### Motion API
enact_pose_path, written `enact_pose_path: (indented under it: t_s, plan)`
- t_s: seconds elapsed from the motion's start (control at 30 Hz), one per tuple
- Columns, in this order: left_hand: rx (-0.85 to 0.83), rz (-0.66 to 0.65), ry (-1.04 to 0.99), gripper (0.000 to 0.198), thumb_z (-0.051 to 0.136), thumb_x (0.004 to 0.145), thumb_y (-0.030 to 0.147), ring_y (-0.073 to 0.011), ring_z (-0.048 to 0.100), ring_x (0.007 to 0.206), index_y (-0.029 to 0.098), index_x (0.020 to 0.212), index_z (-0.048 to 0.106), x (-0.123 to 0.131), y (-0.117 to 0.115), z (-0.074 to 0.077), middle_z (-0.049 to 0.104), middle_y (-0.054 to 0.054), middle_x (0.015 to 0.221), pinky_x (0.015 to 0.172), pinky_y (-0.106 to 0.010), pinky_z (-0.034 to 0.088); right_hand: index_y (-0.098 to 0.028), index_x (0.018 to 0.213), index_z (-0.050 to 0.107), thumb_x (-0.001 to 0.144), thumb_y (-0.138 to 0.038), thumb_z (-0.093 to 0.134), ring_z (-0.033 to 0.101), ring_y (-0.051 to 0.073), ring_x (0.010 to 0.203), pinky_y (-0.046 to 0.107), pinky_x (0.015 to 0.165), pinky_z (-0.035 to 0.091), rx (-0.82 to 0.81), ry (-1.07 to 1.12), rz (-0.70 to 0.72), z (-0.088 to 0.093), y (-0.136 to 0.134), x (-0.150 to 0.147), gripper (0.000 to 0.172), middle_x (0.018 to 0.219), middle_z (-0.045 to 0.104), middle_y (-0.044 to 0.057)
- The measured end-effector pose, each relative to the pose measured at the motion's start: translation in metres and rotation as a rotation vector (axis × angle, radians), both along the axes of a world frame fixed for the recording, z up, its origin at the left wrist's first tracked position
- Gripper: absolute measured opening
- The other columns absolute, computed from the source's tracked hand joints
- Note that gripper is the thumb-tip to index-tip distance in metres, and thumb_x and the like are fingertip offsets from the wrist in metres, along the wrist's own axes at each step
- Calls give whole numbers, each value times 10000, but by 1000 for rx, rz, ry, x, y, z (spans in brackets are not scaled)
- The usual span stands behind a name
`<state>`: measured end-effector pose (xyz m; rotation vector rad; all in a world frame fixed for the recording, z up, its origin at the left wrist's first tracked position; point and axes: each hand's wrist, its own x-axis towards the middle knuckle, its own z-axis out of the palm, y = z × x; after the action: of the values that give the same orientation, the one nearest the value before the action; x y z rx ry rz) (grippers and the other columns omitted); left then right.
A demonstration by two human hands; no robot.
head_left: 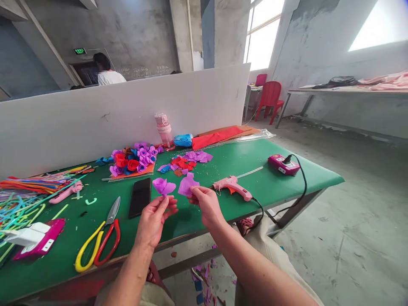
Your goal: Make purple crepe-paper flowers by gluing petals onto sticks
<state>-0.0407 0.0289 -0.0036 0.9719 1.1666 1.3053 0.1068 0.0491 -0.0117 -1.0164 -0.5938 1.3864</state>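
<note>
Between the fingertips of my left hand is a partly formed purple paper flower. My right hand pinches a loose purple petal just to the right of the flower, and the two pieces are apart. A pink glue gun lies right of my right hand. Behind my hands sit a pile of purple, red and blue petals and a cluster of finished paper flowers. A black phone rests beside my left hand.
Scissors, a second pink glue gun, colored stems and a magenta power strip lie left on the green table. Another magenta socket box is right. Behind stand a pink bottle and white partition.
</note>
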Motion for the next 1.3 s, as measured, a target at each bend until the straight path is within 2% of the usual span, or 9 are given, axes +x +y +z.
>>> enact_pose_path:
  t_s: [0.07,0.2,0.33,0.47,0.67,1.07,1.3]
  plan:
    - [5,5,12,303,791,602,396,-129,568,706,153,770,723,1,1,-2,703,-70,851,641,-260,481,-139,625,652,566,-385,679,530,127,558,246,557,443,-1,-10,-17,2,0,2,255,568,585,18]
    - [12,6,35,270,818,570,367,-55,423,543,151,711,738,4,2,-1,703,-56,766,508,-199,385,-129,674,677,597,-385,655,526,131,583,242,578,437,31,-62,-50,5,-2,3,268,586,595,19]
    - [-5,-23,23,282,831,537,364,-73,452,522,146,693,741,9,0,3,670,-54,658,478,-216,378,-134,622,663,674,-377,590,499,128,580,236,582,423,115,-184,-49,3,-3,4,259,564,574,8]
    - [-16,-73,23,287,811,575,363,-79,465,511,139,744,750,9,-1,4,653,-51,647,470,-222,393,-141,597,658,704,-367,551,473,122,557,229,563,403,177,-315,-73,0,-1,8,272,538,542,-13]
    - [-56,-101,-30,293,820,569,353,-67,462,491,142,762,756,11,-3,3,643,-40,613,446,-202,377,-152,580,640,732,-357,517,444,111,514,220,527,361,237,-425,-57,9,-9,9,283,509,516,-26]
    - [-53,-141,59,292,817,564,368,-70,474,470,144,739,750,20,-3,3,645,-35,609,444,-206,392,-156,534,597,713,-320,485,409,98,511,205,512,326,262,-481,-12,11,-9,10,267,484,455,-37]
    - [-61,-133,93,296,819,545,365,-69,470,445,130,704,736,24,-6,8,636,-28,578,432,-207,388,-146,529,580,701,-332,471,405,91,509,197,499,318,261,-414,4,13,-10,12,276,484,447,-38]
